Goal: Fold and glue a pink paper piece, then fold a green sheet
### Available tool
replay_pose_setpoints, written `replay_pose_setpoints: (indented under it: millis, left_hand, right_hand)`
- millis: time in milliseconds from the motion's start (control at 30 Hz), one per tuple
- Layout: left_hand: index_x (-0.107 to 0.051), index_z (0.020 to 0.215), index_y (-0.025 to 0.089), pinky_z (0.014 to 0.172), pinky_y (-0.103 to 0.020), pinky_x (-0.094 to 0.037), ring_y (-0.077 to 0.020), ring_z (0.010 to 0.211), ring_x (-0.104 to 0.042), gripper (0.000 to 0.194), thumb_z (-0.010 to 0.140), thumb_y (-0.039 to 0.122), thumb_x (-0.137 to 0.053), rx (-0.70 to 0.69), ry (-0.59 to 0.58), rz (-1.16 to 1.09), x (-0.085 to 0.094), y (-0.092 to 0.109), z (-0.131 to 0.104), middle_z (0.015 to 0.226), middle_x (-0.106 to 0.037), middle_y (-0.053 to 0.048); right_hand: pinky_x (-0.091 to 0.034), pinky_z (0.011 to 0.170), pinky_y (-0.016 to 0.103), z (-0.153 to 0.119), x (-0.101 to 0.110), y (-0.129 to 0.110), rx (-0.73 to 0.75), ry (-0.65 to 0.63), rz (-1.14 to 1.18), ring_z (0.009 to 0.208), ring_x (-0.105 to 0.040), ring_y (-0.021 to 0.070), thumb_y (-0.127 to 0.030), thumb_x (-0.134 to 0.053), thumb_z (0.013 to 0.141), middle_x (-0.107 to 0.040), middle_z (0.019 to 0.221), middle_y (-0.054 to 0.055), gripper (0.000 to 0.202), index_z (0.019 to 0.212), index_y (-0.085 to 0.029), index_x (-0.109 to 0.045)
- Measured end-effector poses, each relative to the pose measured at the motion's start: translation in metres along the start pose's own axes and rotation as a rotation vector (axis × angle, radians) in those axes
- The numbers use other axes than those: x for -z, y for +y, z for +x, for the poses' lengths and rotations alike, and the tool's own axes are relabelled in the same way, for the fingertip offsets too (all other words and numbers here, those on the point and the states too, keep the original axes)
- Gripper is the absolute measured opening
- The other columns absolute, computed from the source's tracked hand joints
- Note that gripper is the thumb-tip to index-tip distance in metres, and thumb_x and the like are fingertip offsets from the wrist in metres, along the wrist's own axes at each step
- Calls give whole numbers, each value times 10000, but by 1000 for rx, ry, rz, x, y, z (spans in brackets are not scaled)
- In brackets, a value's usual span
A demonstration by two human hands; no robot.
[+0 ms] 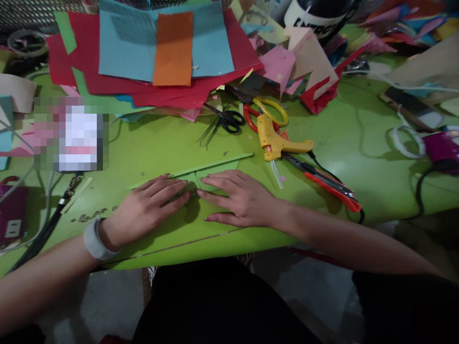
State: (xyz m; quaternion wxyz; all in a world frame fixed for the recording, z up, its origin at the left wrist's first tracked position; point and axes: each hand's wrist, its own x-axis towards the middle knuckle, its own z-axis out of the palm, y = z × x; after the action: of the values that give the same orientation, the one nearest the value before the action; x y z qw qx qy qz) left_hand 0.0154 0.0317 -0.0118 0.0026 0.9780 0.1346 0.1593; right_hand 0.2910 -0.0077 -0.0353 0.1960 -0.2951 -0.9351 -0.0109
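Note:
A piece of folded green paper (218, 168) lies flat on the green tabletop, with a narrow folded strip along its far edge. My left hand (152, 200) rests palm down on the paper's left part, fingers stretched out. On the right part lies my right hand (236, 198), also flat, with its fingers spread and pointing left. The fingertips of both hands nearly meet at a crease in the middle. Part of the paper is hidden under the hands. Beyond my right hand are a yellow glue gun (268, 138) and a red utility knife (332, 186).
Black scissors (229, 119) and yellow-and-red-handled scissors (276, 109) lie past the paper. Stacked red paper (247, 52), blue sheets (125, 43) and an orange piece (173, 48) fill the back. A phone (410, 107) lies right; a purple box (12, 210) stands left.

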Motion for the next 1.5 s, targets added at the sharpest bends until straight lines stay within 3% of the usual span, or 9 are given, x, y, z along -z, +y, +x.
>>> replay_pose_setpoints:
  millis: [300,767,1067,1267,1500]
  left_hand:
    - [-618,1207,51,874,-439,-612,-274,1035,-703,279,972,90,-473,-41,4,21,3,3,1,1142,-730,-145]
    - [-633,1178,107,848,-359,-610,-229,1032,-695,281,1000,114,-415,-34,-21,64,6,3,4,1135,-737,-85]
    - [-642,1164,146,823,-350,-608,-218,999,-694,244,980,187,-487,23,-7,-8,5,6,8,1086,-736,-85]
    - [-648,1103,110,819,-349,-598,-227,978,-685,233,989,179,-457,30,-9,6,6,8,9,1053,-736,-91]
    - [-619,1166,112,868,-354,-570,-229,1023,-669,238,992,189,-477,12,-70,27,8,11,8,1090,-717,-100]
  right_hand:
    - [-512,933,445,-1,0,0,-2,-7,-4,1128,-593,284,-534,-529,945,-657,1223,158,512,1248,-141,-656]
    - [-509,939,456,-2,-2,0,-4,8,24,1146,-589,292,-517,-538,947,-659,1223,173,507,1237,-118,-655]
    - [-521,908,443,-3,0,5,-169,37,138,1121,-599,259,-358,-456,1002,-629,1260,147,394,1316,-172,-604]
    - [-467,993,482,-2,-3,0,-29,-24,42,1222,-530,294,-541,-507,954,-568,1354,181,529,1324,-175,-600]
    - [-350,1125,519,1,1,-3,-77,-77,-21,1391,-375,290,-643,-484,919,-478,1492,129,576,1317,-244,-606]
